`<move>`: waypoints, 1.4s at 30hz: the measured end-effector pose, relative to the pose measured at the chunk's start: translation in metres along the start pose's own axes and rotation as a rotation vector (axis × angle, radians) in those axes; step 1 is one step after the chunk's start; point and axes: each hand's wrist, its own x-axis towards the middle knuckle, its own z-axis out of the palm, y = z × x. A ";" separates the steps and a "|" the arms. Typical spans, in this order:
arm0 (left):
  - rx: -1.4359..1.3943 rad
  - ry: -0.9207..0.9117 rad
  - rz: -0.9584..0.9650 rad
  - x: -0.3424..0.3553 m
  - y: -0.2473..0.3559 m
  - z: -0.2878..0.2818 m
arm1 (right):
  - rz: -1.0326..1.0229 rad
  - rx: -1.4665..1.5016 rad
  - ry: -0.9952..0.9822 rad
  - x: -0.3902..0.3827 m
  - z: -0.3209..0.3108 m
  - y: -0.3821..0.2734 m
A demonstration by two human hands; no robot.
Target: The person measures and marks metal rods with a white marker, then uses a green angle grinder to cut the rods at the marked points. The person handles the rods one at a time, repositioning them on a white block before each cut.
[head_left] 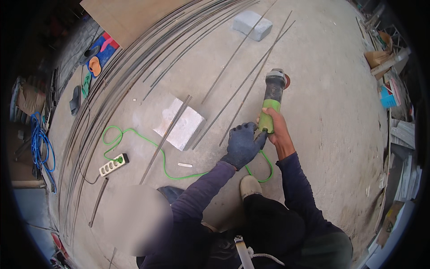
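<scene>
My bare right hand [277,127] is wrapped round the green rear body of an angle grinder [272,92]. The grinder's dark head points away from me, with a reddish disc at its right side. In a dark work glove, my left hand [244,143] is at the grinder's tail, its fingers curled and its thumb beside the cord end. What lies inside those fingers is hidden. A green cord [166,168] loops from the grinder across the floor to a white power strip [113,165]. Left of my glove, a steel bar [168,130] rests across a pale block [188,127].
Several long thin rods [130,67] curve along the left. Loose rods [244,83] lie ahead, near a second block [252,25]. Sandals [94,66] and coiled blue cable [41,145] are far left; clutter with a bucket [389,95] lines the right. A pale blur covers the lower left.
</scene>
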 end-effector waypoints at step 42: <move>0.559 -0.086 -0.201 0.113 -0.134 0.070 | -0.110 -0.037 0.380 -0.025 -0.135 -0.027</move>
